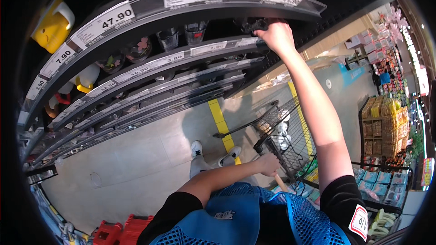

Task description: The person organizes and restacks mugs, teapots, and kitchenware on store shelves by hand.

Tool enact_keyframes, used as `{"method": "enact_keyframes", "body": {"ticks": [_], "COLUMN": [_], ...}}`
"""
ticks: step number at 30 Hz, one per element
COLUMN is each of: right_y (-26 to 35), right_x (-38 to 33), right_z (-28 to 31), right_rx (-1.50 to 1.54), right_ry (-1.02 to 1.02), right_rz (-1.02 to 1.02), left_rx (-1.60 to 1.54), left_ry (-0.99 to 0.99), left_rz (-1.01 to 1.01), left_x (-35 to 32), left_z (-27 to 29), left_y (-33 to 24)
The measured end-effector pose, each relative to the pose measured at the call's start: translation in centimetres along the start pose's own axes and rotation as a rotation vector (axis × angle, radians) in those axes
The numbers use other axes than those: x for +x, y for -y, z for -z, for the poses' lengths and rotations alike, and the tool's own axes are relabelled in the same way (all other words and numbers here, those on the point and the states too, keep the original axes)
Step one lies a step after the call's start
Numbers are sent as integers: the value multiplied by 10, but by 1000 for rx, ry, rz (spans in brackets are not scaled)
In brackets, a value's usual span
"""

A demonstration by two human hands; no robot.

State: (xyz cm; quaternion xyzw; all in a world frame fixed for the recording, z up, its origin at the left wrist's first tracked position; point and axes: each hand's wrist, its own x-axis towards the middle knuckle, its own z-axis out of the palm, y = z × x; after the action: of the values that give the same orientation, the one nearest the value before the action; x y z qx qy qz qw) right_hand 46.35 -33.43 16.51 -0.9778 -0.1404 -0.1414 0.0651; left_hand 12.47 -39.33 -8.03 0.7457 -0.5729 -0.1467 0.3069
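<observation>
My right hand (278, 37) reaches up into a shelf, its thumb against a dark glass cup (250, 24) at the right end of the row. The hand looks closed on that cup, though the upper shelf edge hides most of the fingers. Clear drinking glasses (195, 31) and dark flower-patterned bowls (138, 49) stand to the left on the same level. Below, in front of my body, my left hand (269, 164) is closed in a fist beside the shopping cart handle. A pale wooden bar (281, 183) shows just beneath it; whether the fist holds anything cannot be made out.
Curved shelves with price-label strips (150, 68) fill the left. A wire shopping cart (290, 131) with white round items stands before me, over yellow floor tape (219, 118). Red baskets (121, 230) lie lower left; a rack of packaged goods (386, 124) stands right.
</observation>
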Motion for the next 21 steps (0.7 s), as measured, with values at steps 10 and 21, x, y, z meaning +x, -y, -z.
{"method": "enact_keyframes", "body": {"ticks": [10, 21], "right_y": [-168, -443], "right_x": [-192, -562], "right_z": [29, -262], "right_rx": [339, 235], "right_ry": [-193, 621], "right_rz": [-194, -1026], "left_rx": [-246, 19], "left_ry": [-25, 114], "left_rz": [165, 439], "left_x": [8, 15], "left_z": [16, 15], "left_y": [15, -5]}}
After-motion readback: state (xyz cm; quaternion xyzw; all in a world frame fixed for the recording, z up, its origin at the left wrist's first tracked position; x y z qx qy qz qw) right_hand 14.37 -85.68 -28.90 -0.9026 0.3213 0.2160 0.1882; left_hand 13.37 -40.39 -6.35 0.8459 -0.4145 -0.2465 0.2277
